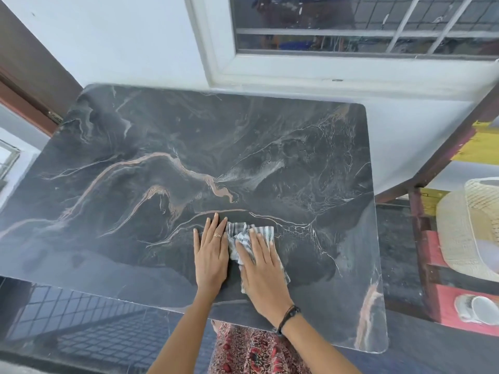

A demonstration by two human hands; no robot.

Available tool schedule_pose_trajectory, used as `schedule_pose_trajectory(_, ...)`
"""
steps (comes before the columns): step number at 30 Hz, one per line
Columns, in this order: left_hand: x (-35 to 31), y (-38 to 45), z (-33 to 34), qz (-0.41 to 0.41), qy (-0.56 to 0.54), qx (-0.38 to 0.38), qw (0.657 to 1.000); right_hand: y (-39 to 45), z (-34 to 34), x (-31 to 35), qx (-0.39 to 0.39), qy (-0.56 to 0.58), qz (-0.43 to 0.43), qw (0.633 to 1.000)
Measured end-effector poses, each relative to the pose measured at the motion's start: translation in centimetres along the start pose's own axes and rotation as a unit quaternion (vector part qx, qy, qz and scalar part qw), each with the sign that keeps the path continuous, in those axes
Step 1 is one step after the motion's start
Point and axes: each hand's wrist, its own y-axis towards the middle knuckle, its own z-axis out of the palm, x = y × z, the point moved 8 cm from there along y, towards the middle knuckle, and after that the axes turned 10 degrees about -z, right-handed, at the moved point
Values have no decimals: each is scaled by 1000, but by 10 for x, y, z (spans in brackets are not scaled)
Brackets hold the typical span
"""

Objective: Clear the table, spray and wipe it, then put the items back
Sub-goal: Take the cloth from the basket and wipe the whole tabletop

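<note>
The left hand [210,255] lies flat and open on the dark bench [135,157], near its front edge. Just beside it, the right hand [260,268] presses flat, fingers straight, on a striped cloth [237,233] on the bench.

On the dark marbled desk [162,163], near its near edge, the right hand [260,268] presses a striped cloth [239,234] flat; the left hand [212,255] rests flat just beside it, fingers straight.
</note>
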Motion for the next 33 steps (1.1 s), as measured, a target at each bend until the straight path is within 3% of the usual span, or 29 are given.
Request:
schedule_pose_trajectory(3,-4,-3,-3,-8,-28,-3,1000,-43,1,-22,10,-32,-24,999)
schedule_pose_trajectory(6,-17,-8,-1,-14,-16,-17,1000,-75,-10,-67,-4,-52,14,999)
schedule_pose_trajectory(9,-44,-19,15,15,-8,-3,1000,-96,-18,-107,-34,-17,119,992)
schedule_pose_trajectory(13,-80,-35,42,48,-2,26,999,-107,-17,-111,-73,9,251,965)
schedule_pose_trajectory(18,-101,-48,64,72,86,37,993,-86,-25,-121,-74,-17,197,977)
schedule_pose_trajectory(25,-101,-49,68,81,115,41,989,-4,-63,-224,-117,4,222,968)
schedule_pose_trajectory(29,-117,-58,75,189,136,70,970,3,-70,-243,-126,-3,220,967)
schedule_pose_trajectory(33,-126,-66,80,254,138,95,953,-61,-55,-203,-136,14,242,961)
